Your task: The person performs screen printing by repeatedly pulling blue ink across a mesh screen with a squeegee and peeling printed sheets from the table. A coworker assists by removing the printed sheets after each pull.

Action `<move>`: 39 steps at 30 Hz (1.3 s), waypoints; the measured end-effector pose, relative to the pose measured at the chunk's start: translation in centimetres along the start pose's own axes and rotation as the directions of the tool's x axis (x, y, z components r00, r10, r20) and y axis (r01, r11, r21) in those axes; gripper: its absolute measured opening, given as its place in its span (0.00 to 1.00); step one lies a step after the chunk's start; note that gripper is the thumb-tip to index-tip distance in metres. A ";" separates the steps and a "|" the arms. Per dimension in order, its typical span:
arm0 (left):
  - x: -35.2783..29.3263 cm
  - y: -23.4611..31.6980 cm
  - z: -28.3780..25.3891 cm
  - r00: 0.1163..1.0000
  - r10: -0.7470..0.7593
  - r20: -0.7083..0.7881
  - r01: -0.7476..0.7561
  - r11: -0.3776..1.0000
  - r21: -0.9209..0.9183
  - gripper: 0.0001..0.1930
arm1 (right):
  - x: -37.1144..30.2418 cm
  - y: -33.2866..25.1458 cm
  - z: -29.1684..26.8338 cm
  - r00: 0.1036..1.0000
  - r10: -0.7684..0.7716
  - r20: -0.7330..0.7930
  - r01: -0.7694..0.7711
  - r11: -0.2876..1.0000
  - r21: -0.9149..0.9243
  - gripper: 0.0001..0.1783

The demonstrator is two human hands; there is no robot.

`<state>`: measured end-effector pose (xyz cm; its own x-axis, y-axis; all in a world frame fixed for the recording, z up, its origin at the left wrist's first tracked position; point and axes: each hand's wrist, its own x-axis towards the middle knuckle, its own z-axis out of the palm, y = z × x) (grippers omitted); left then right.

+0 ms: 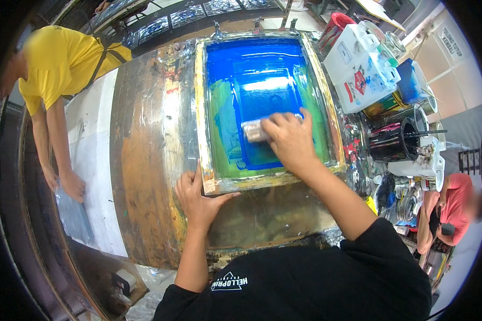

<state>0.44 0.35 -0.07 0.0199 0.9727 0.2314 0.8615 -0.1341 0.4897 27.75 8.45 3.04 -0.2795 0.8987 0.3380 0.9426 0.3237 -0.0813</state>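
Note:
A screen-printing frame (202, 107) with a worn wooden rim lies on the table in front of me. Blue ink (254, 56) covers much of its mesh, with green along the sides and near end. My right hand (290, 140) is closed round a squeegee (256, 130), whose pale handle shows left of my fingers; its blade is hidden. The squeegee rests on the inked mesh, past the middle toward me. At the frame's near left corner, my left hand (197, 200) is spread against the rim, thumb along the near edge and forefinger along the left side.
Clamps (217, 30) stand at the frame's far edge. Right of it are a white plastic container (359, 67) and a dark ink-stained bucket (388, 142). At left, a person in yellow (72, 59) handles a clear sheet (74, 211) on white paper. Another person in red (458, 200) sits at right.

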 end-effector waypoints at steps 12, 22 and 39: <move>-0.6 -0.4 0.5 0.996 0.042 -0.084 -0.050 0.994 -0.094 0.63 | 16.1 8.5 -0.9 0.890 -0.037 0.455 -0.022 0.992 0.125 0.23; -1.7 0.5 2.5 0.980 -0.133 -0.149 0.034 0.846 -0.532 0.62 | 15.4 6.7 1.2 0.977 -0.041 0.209 0.052 0.998 -0.046 0.20; 0.5 4.9 -0.7 0.965 -0.171 -0.200 -0.072 0.562 -0.824 0.48 | -1.7 -2.8 -13.2 0.995 -0.078 0.054 0.075 0.996 0.053 0.26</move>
<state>4.34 0.03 3.08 -0.2298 0.9232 0.3080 0.0645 -0.3013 0.9513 27.97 2.07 15.03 -0.3616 0.8854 0.2921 0.9079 0.4056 -0.1055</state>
